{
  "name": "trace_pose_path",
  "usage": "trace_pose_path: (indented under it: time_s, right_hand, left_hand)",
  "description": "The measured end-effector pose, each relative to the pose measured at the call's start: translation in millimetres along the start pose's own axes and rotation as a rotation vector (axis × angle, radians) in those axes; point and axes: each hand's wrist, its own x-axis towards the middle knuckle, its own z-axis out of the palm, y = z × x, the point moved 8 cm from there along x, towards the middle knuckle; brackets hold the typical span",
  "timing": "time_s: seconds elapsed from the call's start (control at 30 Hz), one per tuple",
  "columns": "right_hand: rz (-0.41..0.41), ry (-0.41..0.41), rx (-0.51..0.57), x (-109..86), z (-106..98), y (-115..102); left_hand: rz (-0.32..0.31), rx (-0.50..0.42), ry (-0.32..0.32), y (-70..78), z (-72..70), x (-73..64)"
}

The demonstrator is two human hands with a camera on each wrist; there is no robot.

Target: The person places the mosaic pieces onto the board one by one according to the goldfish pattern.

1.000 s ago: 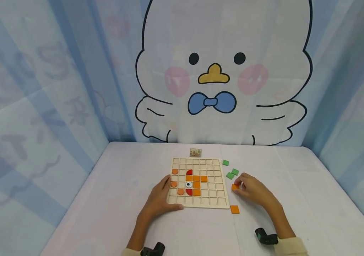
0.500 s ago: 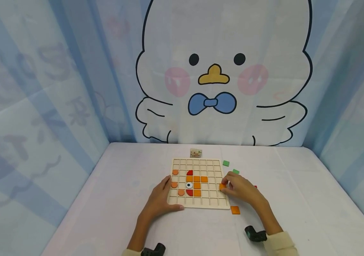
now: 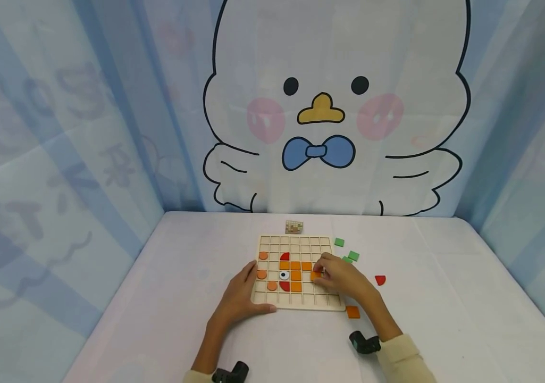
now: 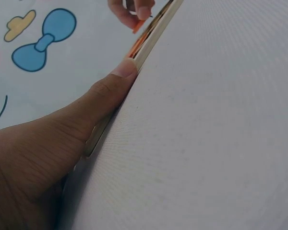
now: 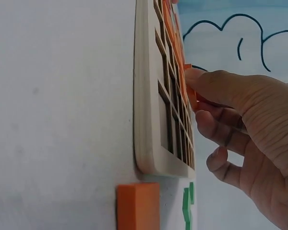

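A wooden grid board (image 3: 320, 301) lies on the table, with orange squares, red quarter pieces, peach discs and an eye disc (image 3: 284, 275) in its cells. My left hand (image 3: 237, 293) rests against the board's near left corner, fingers along its left side. The thumb (image 4: 125, 69) lies straight along the front edge in the left wrist view. Over the right part of the board, my right hand (image 3: 341, 274) pinches an orange square tile (image 5: 189, 86) between thumb and fingers. That tile stands tilted close over the cells, just right of the placed orange squares.
Right of the board lie several green tiles (image 3: 353, 256) and a red quarter piece (image 3: 380, 280). Another orange tile (image 3: 353, 312) lies by the near right corner. A small patterned item (image 3: 294, 227) sits behind the board. A printed curtain (image 3: 411, 186) hangs beyond the table.
My right hand has carried the orange tile leftward from the table beside the board to over its cells, uncovering the red piece at right. My left hand has stayed in place.
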Motion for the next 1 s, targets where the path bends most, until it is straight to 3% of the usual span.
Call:
trace_pose_path:
  time_s: [0.33,1.0]
  right_hand:
    - [0.017,-0.012,-0.017,8.2,12,-4]
    - [0.001,-0.005,-0.045,13.1,12,-13]
  left_hand:
    - [0.007,-0.005,-0.009,1.3,0.7,-0.3]
    - [0.0,-0.013,-0.013,3.8,-3.1,0.3]
